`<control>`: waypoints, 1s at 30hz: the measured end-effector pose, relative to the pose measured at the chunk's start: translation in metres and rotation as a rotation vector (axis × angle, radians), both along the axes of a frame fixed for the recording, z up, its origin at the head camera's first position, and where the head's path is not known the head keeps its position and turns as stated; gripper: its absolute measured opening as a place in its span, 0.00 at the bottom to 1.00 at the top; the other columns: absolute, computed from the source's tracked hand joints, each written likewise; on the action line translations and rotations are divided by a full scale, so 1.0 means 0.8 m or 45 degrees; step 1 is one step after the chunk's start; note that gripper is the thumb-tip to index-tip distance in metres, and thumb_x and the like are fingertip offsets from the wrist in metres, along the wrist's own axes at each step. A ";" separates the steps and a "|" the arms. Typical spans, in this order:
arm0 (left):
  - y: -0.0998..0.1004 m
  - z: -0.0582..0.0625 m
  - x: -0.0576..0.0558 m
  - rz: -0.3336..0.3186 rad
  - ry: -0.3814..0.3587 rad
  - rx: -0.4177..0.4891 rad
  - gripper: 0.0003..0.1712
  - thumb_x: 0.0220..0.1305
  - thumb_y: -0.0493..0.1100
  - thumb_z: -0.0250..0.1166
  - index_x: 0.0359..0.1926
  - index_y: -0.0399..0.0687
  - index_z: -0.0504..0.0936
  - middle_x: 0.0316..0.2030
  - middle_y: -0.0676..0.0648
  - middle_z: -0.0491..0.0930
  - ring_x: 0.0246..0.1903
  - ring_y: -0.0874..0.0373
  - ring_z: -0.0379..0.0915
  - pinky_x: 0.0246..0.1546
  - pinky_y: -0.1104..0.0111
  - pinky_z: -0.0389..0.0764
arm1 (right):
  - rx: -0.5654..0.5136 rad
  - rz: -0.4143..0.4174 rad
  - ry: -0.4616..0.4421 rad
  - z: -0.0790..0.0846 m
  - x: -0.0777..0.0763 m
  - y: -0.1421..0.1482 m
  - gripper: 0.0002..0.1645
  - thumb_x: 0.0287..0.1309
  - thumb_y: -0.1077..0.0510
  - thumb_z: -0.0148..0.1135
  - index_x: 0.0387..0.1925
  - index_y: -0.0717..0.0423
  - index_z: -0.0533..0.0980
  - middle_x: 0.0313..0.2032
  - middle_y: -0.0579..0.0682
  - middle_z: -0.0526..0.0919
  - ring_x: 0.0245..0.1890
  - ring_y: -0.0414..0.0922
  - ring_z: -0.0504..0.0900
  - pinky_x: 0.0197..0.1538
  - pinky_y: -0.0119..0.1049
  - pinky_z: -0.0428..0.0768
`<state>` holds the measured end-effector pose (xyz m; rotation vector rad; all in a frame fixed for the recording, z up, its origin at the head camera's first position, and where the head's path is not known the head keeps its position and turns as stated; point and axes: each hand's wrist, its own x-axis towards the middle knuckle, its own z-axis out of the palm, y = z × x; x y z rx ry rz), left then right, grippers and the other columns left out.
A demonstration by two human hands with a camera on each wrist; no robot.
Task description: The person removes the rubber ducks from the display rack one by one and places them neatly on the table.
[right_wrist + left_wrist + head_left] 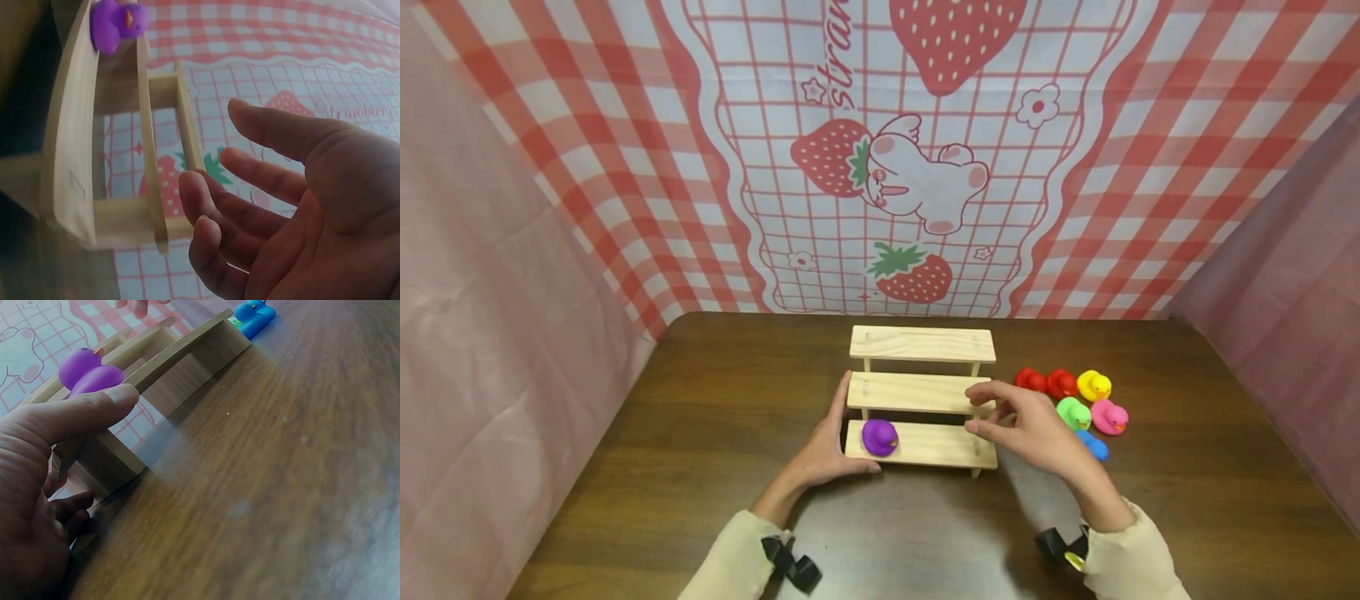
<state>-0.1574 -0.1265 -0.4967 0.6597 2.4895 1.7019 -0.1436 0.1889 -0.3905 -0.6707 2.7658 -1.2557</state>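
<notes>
A three-step wooden shelf (pixel 925 392) stands on the table. On the left part of its lowest step sits a purple rubber duck (pixel 880 437), also visible in the left wrist view. My left hand (pixel 823 450) grips the shelf's left end. Its thumb (pixel 103 409) lies along the front edge beside the duck, and its fingers reach around the side. Over the shelf's right end is my right hand (pixel 1030 425), its fingers loosely bent. The right wrist view shows nothing between those fingers (pixel 250 212).
Right of the shelf several rubber ducks form a group: two red ones (pixel 1061 383), a yellow one (pixel 1093 385), a green one (pixel 1073 413), a pink one (pixel 1108 417) and a blue one (pixel 1093 445), partly behind my right hand. A strawberry-print cloth (pixel 760 208) hangs behind the table.
</notes>
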 end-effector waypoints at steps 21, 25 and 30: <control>-0.002 -0.001 -0.001 -0.013 -0.062 0.035 0.85 0.36 0.41 0.85 0.80 0.60 0.28 0.79 0.35 0.49 0.77 0.40 0.50 0.77 0.42 0.49 | -0.031 0.275 -0.029 -0.019 -0.012 -0.074 0.21 0.58 0.57 0.71 0.52 0.59 0.80 0.47 0.58 0.87 0.30 0.29 0.79 0.33 0.26 0.80; -0.002 -0.001 -0.001 -0.016 -0.061 0.034 0.85 0.36 0.41 0.85 0.80 0.59 0.28 0.77 0.33 0.54 0.75 0.39 0.55 0.77 0.42 0.52 | -0.011 0.307 -0.009 -0.025 -0.011 -0.083 0.22 0.57 0.57 0.72 0.52 0.61 0.80 0.48 0.59 0.87 0.30 0.29 0.79 0.33 0.26 0.80; -0.002 -0.001 -0.001 -0.016 -0.057 0.024 0.85 0.37 0.41 0.84 0.80 0.57 0.28 0.76 0.32 0.56 0.74 0.39 0.58 0.76 0.41 0.53 | 0.024 0.308 -0.043 -0.031 -0.007 -0.095 0.26 0.55 0.57 0.73 0.55 0.60 0.79 0.49 0.58 0.87 0.29 0.28 0.78 0.32 0.24 0.80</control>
